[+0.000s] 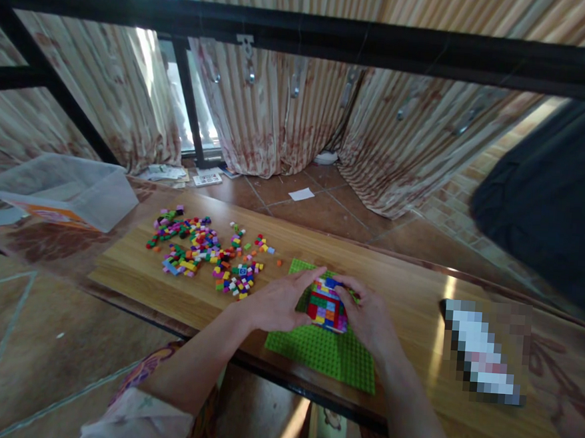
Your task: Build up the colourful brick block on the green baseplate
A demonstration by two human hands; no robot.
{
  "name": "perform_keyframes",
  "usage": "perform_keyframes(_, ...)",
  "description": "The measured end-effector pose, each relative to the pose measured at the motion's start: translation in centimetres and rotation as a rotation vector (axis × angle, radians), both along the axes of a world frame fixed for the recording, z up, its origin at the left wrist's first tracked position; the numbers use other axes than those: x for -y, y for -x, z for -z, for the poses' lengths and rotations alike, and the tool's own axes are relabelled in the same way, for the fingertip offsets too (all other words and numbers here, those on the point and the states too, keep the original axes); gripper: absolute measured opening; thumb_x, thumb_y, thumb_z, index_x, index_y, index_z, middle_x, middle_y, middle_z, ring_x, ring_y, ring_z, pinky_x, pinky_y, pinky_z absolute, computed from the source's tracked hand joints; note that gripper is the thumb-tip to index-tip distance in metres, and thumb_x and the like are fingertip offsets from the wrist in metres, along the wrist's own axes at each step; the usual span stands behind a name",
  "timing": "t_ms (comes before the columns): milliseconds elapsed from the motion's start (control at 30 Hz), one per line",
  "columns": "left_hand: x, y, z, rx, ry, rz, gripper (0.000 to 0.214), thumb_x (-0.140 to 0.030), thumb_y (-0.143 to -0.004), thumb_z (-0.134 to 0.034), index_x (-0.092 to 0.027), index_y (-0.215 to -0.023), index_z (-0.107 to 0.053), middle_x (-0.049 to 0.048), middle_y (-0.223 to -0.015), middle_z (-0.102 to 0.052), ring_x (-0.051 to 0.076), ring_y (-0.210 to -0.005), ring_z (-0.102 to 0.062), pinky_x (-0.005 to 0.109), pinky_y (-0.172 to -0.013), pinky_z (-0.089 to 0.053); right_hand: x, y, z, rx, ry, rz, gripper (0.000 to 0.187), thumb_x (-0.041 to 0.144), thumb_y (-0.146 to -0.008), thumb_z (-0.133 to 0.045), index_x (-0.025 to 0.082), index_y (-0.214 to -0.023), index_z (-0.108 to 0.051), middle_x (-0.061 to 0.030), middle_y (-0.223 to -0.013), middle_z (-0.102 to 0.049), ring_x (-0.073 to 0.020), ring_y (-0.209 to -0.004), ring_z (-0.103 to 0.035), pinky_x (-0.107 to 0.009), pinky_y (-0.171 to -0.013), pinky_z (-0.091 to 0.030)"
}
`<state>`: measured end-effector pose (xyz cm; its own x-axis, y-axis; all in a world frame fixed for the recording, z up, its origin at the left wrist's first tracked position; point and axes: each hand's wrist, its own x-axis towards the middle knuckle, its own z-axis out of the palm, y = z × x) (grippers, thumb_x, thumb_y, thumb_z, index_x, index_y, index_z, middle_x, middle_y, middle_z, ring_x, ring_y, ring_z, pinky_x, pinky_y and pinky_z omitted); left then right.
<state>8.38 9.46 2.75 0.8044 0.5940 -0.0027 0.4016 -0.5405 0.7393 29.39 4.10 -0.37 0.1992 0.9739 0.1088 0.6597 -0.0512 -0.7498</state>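
Note:
A small model of multicoloured toy bricks (322, 309) stands on a green studded baseplate (323, 356) on the wooden table. My left hand (283, 300) is at the model's left side, thumb and forefinger spread wide apart, with the fingertips close to its near and far corners. On the other side, my right hand (369, 312) has its thumb and fingers bent round the model's far right edge. Any small brick under those right fingertips is too hidden to make out. Loose toy bricks (203, 243) in many colours lie spread to the left of the baseplate.
A clear plastic bin (108, 196) with an orange label stands beyond the table's left end. A blurred-out flat object (483, 352) lies at the right. Black metal rails (305, 36) and curtains (260, 110) are behind. A dark cloth-like shape (549, 197) fills the right side.

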Motion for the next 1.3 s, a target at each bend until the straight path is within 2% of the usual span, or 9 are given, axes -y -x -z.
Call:
perform_keyframes(300,0.1,0.1,0.0,0.018,0.007,-0.013,0.091,-0.023,-0.076,-0.068,-0.022,-0.153,-0.019,0.0117,-0.158,-0.03,0.027,-0.143,-0.035,0.044,-0.117,-0.032,-0.1,1.2,-0.6,0.068,-0.089,0.032,0.034,0.039,-0.089,-0.046,0.023,-0.104,-0.071,-0.0078,-0.105,-0.073,-0.0248,-0.102,-0.063,-0.042,-0.093,-0.047)
perform_keyframes(567,0.1,0.0,0.1,0.036,0.018,-0.015,0.093,-0.02,-0.075,-0.069,-0.022,-0.153,-0.019,0.0121,-0.158,-0.031,0.027,-0.143,-0.036,0.045,-0.117,-0.032,-0.5,2.3,-0.7,-0.03,-0.145,0.031,0.032,0.041,-0.088,-0.051,0.024,-0.105,-0.071,-0.0073,-0.106,-0.073,-0.0233,-0.1,-0.064,-0.041,-0.092,-0.047)
perform_keyframes(833,0.1,0.2,0.1,-0.011,0.032,-0.046,0.101,-0.024,-0.074,-0.073,-0.021,-0.154,-0.012,0.0139,-0.158,-0.029,0.029,-0.142,-0.037,0.045,-0.116,-0.034,-0.9,2.8,-0.2,0.033,-0.074,-0.031,0.031,0.038,-0.088,-0.05,0.027,-0.106,-0.072,-0.006,-0.103,-0.073,-0.0247,-0.1,-0.063,-0.041,-0.09,-0.048)
perform_keyframes(1100,-0.1,0.6,0.0,0.002,0.033,-0.045,0.097,-0.027,-0.076,-0.071,-0.018,-0.154,-0.014,0.0154,-0.159,-0.027,0.03,-0.143,-0.034,0.046,-0.116,-0.034,-0.5,2.3,-0.4,0.095,-0.075,-0.012,0.033,0.038,-0.089,-0.048,0.024,-0.107,-0.071,-0.0074,-0.103,-0.072,-0.0249,-0.098,-0.063,-0.042,-0.09,-0.048)
perform_keyframes(1300,0.1,0.5,-0.1,0.0,0.025,-0.028,0.096,-0.026,-0.078,-0.069,-0.017,-0.155,-0.013,0.0162,-0.156,-0.033,0.03,-0.141,-0.037,0.045,-0.115,-0.036,-0.4,2.1,-0.4,0.124,-0.063,-0.009,0.034,0.039,-0.089,-0.047,0.023,-0.107,-0.072,-0.008,-0.103,-0.072,-0.0243,-0.097,-0.063,-0.042,-0.089,-0.048)
